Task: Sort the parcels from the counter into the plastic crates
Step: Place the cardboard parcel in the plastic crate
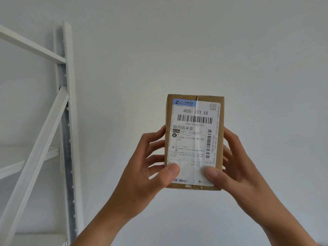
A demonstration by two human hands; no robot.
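Holding: parcel (194, 142) upright, long axis vertical, right of centre.
Grip: left hand (145, 166) and right hand (237, 164) clasp its lower sides.

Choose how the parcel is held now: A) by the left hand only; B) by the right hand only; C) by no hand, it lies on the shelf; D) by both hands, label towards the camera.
D: the left hand and the right hand grip the parcel at its two sides.
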